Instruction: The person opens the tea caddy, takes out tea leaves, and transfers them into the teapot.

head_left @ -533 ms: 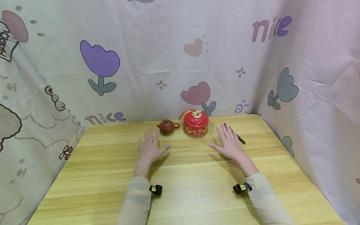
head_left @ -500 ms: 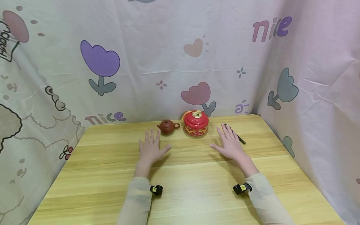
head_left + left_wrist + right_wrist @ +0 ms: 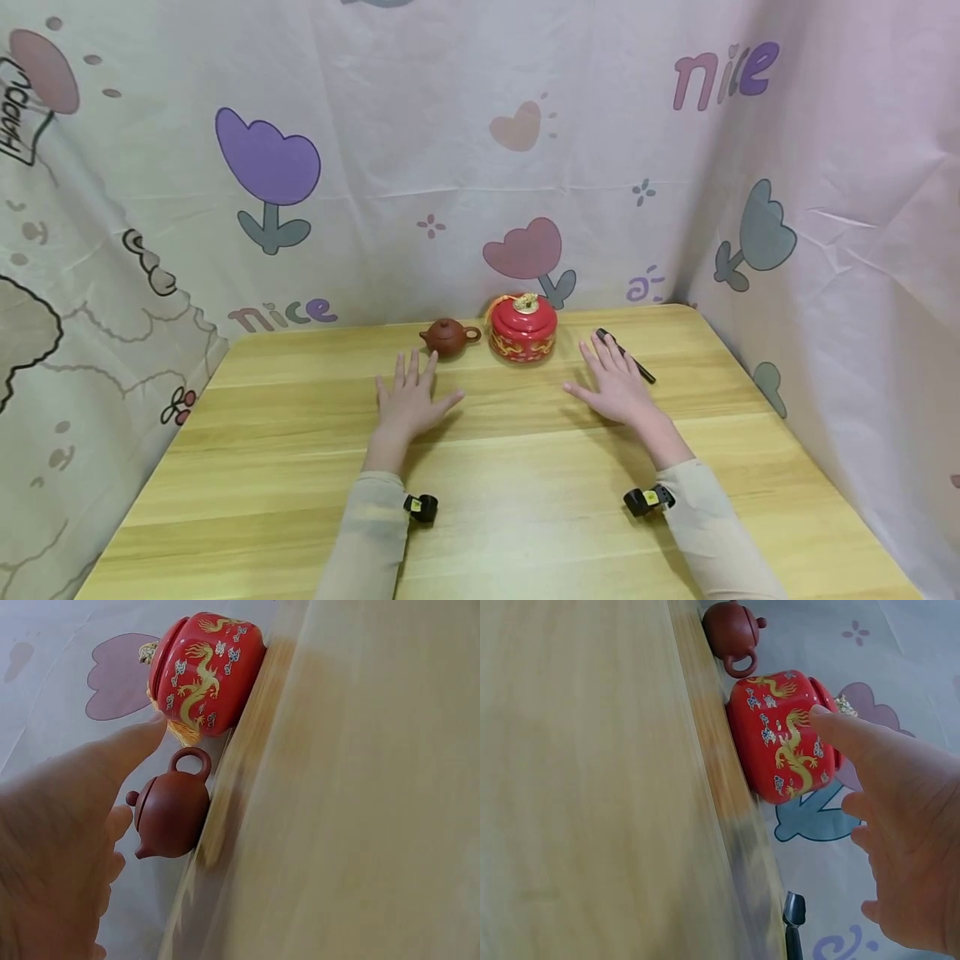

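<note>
In the head view my left hand is held palm down with fingers spread and holds nothing. Just beyond its fingertips stands a small brown clay teapot, its handle pointing right. A red lidded jar with gold dragons and a yellow tassel stands right of the teapot. My right hand is likewise spread and holds nothing, in front and to the right of the jar. A black pen lies beside its fingers, partly covered by them. The left wrist view shows the dragon jar and teapot beyond my thumb.
Everything stands on a light wooden table, with the teapot, jar and pen near its back edge. Printed cloth hangs behind and along both sides. A small black camera sits at each wrist, the left one and the right one.
My left hand has shifted slightly right and toward me, and the right hand has barely moved. More of the pen's far end shows. The teapot and jar stay where they were.
</note>
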Motion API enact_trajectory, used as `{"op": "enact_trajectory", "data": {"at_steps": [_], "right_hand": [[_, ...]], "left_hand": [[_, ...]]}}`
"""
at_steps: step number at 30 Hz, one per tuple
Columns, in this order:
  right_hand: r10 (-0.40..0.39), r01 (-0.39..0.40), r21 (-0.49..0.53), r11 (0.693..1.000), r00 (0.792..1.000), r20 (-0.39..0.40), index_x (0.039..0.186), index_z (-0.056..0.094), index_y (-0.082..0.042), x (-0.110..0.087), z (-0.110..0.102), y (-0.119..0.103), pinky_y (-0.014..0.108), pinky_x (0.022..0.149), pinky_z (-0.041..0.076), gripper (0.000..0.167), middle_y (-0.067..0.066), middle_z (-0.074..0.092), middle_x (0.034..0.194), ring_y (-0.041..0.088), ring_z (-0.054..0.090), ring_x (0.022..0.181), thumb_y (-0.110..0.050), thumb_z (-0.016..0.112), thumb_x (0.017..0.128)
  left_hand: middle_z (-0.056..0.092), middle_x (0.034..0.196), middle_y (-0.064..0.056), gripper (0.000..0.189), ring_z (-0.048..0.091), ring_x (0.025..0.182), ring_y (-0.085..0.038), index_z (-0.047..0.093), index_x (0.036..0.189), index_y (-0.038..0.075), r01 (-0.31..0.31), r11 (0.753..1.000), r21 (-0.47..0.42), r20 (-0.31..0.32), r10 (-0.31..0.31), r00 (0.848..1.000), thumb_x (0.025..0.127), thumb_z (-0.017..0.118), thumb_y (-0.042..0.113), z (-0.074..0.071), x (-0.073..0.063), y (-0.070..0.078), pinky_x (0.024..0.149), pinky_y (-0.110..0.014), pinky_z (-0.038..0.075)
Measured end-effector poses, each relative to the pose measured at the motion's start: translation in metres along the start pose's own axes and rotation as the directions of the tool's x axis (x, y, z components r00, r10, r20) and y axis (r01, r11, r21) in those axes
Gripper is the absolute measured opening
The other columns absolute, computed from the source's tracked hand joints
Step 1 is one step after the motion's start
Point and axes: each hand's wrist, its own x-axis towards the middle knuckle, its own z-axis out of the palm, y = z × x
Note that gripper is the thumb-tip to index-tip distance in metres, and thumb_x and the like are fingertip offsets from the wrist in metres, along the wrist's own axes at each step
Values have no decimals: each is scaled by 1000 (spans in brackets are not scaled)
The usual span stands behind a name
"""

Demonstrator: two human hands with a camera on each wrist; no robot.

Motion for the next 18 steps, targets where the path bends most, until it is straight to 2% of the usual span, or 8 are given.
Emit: {"op": "enact_trajectory", "data": {"at_steps": [5, 18], "right_hand": [[-14, 14, -7, 1000, 1000, 0, 157, 14, -14, 1, -1, 0, 60, 121, 4, 92, 12, 1, 165, 36, -3, 153, -70, 45, 90], [-70, 70, -26, 997, 997, -26, 157, 17, -15, 3, 1, -3, 59, 121, 5, 89, 12, 6, 165, 36, 2, 153, -67, 46, 91]], "left_hand": [[-6, 165, -9, 90, -13, 152, -34, 11, 158, 25, -5, 1000, -28, 10, 5, 1000, 89, 41, 74, -3, 0, 0, 113, -73, -4], [-1, 165, -10, 87, -7, 152, -35, 14, 158, 24, -61, 998, -10, 22, 61, 998, 91, 45, 69, -9, 5, -3, 113, -73, -3]]}}
